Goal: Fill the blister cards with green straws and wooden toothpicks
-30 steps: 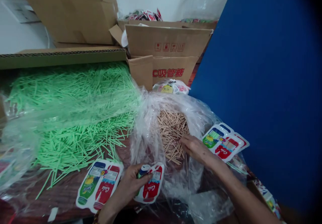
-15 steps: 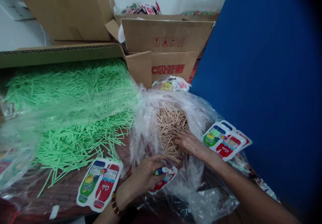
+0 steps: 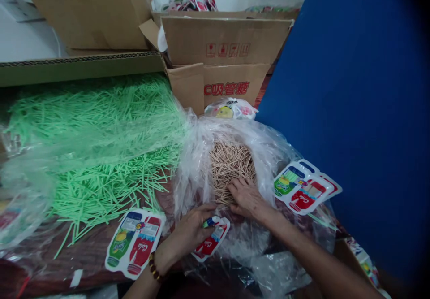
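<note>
My left hand [image 3: 190, 231] is pinched shut on one bottle-printed packet [image 3: 212, 240], thumb on its blue cap end, at the near edge of the clear bag [image 3: 198, 155]. My right hand [image 3: 245, 197] lies palm down inside that bag, fingers bent into the heap of brown sticks [image 3: 231, 162]; whether they have closed on any stick I cannot tell. I count three lots of packets: the one I hold, one flat double packet [image 3: 136, 243] on the table left of the bag, and a small overlapping stack [image 3: 305, 187] on the bag's right side, at least two deep. There are two heaps of sticks, the brown one in the bag and a far larger green heap [image 3: 94, 146] to its left under loose plastic film. Behind the bag stand cardboard boxes [image 3: 223, 39], and right of it a blue panel [image 3: 352, 88] closes that side off.
</note>
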The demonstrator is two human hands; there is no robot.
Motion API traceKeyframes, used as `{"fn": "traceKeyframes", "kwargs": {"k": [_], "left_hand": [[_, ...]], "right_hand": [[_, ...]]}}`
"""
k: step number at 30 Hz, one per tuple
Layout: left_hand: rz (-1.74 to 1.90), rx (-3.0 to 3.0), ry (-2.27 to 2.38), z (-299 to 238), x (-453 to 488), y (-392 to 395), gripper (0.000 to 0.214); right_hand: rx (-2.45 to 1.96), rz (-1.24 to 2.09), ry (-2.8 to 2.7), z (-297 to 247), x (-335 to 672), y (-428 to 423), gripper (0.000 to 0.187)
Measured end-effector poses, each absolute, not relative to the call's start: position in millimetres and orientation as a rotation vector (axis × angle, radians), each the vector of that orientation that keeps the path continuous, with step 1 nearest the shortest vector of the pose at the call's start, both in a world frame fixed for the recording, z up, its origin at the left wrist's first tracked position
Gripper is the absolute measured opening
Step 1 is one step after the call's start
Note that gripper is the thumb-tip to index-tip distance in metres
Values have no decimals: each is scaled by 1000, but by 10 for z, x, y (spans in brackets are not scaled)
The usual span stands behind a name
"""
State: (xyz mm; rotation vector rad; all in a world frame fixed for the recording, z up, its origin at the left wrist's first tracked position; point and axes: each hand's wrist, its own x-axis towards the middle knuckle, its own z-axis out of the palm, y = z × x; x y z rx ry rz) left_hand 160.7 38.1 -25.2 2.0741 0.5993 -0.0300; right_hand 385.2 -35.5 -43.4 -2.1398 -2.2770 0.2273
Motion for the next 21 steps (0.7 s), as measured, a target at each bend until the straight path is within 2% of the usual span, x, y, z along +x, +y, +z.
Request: {"fn": "traceKeyframes", "kwargs": {"k": [2, 5, 8, 11, 21], "left_hand": [[-12, 2051, 610, -260, 1597, 383, 32], [-29, 2028, 631, -264, 1588, 393, 28], [-40, 2017, 658, -269, 1589, 403, 25], [-32, 1997, 670, -287, 1586, 410, 24], [29, 1933, 685, -373, 1547, 399, 28]], "right_hand": [[-2127, 248, -2324, -432, 3834, -320, 30], [-2152, 234, -2345, -455, 3784, -274, 22], [-2211, 230, -2294, -518, 3722, -250, 20], [-2187, 382, -2188, -578, 3735, -248, 22], [-2008, 688, -1743, -690, 4024, -354, 11]]}}
